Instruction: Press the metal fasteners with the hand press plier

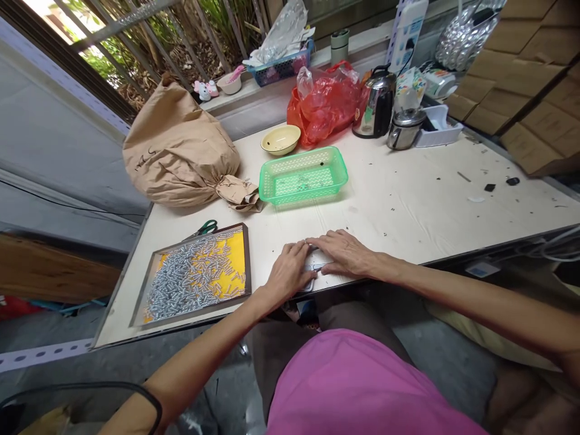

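Observation:
At the table's front edge, my left hand (289,270) curves over a small flat grey piece (313,266), its fingertips at the far side and its thumb at the near side. My right hand (348,254) meets it from the other side, with fingertips close to the left ones and the thumb against the piece. Both hands are closed around it and cover most of it, so its exact kind cannot be made out. Left of my hands lies a dark-framed tray (247,260) with a yellow bottom, holding a heap of small silvery metal pins or screws.
Green-handled scissors (207,227) lie behind the tray. A green plastic basket (302,196) with a few small bits stands ahead, near a yellow bowl (281,140). Farther back are a brown sack (181,151), a red bag (319,109) and a kettle (377,103). Cardboard (521,72) stands right.

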### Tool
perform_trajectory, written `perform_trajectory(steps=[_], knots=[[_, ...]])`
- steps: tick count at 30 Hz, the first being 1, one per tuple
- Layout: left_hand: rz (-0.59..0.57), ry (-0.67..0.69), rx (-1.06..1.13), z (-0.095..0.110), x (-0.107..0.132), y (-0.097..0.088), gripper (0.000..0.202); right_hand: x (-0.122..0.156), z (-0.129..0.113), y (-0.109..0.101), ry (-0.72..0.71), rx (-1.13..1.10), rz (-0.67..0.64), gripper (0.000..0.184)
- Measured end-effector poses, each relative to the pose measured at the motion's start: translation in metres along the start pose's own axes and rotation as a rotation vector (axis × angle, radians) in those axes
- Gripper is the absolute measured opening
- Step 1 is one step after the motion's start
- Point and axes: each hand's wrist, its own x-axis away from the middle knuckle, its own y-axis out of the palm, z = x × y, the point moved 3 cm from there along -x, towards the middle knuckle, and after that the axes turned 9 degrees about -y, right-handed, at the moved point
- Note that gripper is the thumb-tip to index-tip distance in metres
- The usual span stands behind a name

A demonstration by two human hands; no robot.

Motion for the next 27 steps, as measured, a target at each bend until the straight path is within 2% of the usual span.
perform_trajectory(steps=[2, 4, 7, 10, 13, 16, 19, 22, 25, 27], knots=[[-0.087, 0.030, -0.034, 0.002, -0.011, 0.003, 0.058, 0.002, 0.003, -0.003, 0.045, 0.013, -0.026, 0.080], [-0.124, 0.033, -0.080, 0.004, -0.018, 0.005, 0.062, 0.004, 0.006, -0.009, 0.118, 0.042, -0.069, 0.081], [-0.116, 0.003, -0.146, 0.009, -0.024, 0.006, 0.063, 0.004, 0.006, -0.016, 0.172, 0.095, -0.139, 0.058], [-0.113, -0.004, -0.195, 0.015, -0.027, 0.008, 0.049, 0.000, 0.002, -0.016, 0.169, 0.149, -0.191, 0.038], [-0.109, 0.024, -0.208, 0.016, -0.028, 0.010, 0.030, -0.002, 0.001, -0.006, 0.139, 0.185, -0.187, 0.026], [-0.094, 0.012, -0.201, 0.014, -0.028, 0.011, 0.023, -0.001, 0.001, 0.007, 0.097, 0.169, -0.161, 0.016], [-0.089, -0.008, -0.185, 0.012, -0.028, 0.012, 0.025, 0.000, 0.002, 0.011, 0.094, 0.137, -0.155, 0.016], [-0.062, -0.025, -0.175, 0.012, -0.026, 0.012, 0.028, 0.001, 0.003, 0.002, 0.121, 0.150, -0.142, 0.017], [0.033, -0.067, -0.134, 0.012, -0.017, 0.014, 0.041, 0.002, 0.009, -0.013, 0.100, 0.140, -0.093, 0.035], [0.110, -0.063, -0.073, 0.015, -0.007, 0.018, 0.043, 0.003, 0.016, -0.017, 0.058, 0.086, -0.082, 0.042]])
